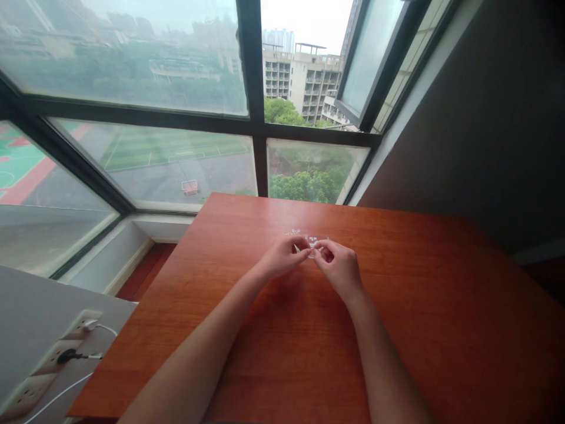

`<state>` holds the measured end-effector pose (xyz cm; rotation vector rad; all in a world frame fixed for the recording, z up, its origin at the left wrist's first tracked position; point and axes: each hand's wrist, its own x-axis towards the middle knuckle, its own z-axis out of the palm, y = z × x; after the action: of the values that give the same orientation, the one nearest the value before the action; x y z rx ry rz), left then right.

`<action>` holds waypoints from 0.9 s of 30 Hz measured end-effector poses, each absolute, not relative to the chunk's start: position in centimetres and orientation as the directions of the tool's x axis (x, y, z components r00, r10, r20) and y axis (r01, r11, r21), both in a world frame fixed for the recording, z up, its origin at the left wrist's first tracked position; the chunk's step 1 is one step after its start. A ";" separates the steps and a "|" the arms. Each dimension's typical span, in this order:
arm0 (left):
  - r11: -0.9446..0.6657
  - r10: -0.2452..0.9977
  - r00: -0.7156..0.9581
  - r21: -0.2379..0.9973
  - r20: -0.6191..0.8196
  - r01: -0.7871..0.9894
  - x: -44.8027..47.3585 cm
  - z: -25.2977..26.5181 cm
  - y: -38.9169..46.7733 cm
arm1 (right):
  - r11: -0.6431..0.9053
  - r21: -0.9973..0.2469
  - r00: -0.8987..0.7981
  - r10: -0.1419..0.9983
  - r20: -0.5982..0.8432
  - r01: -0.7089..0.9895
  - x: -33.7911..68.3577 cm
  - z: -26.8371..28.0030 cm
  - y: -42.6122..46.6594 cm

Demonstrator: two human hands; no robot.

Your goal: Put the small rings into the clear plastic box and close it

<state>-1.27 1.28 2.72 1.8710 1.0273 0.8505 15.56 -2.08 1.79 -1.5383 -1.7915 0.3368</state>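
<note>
Over the far middle of the wooden table [291, 330], my left hand [285, 258] and my right hand [339, 266] meet with their fingertips close together. Both are closed in a pinch. Between the fingertips is a small, clear-and-white piece [311, 254], too small for me to name. Just behind the fingers, a flat, see-through item [313, 239] with white marks shows in part; my hands cover the rest. Several tiny whitish bits [293, 232] lie on the table beyond my left hand.
Dark-framed windows [258, 126] rise behind the table, with one pane [373, 59] swung open at the upper right. Wall sockets [57, 356] with plugged-in white cables [106, 328] are at the lower left, beside the table's left edge. A dark wall [477, 118] stands at the right.
</note>
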 end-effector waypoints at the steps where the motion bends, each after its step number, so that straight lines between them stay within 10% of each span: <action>1: -0.334 0.886 0.433 0.877 0.167 0.346 -1.3 2.6 1.3 | 0.244 -0.624 -0.010 0.935 0.354 0.743 15.6 1.8 -2.1; 27: -0.325 0.941 0.179 0.623 0.286 0.712 -4.7 1.7 3.2 | -0.057 -0.516 0.187 0.961 0.203 0.855 17.1 0.7 -1.4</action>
<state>-4.72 3.25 1.70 2.1137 1.5654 0.9145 17.12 -1.35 0.73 -1.9392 -1.6961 0.2623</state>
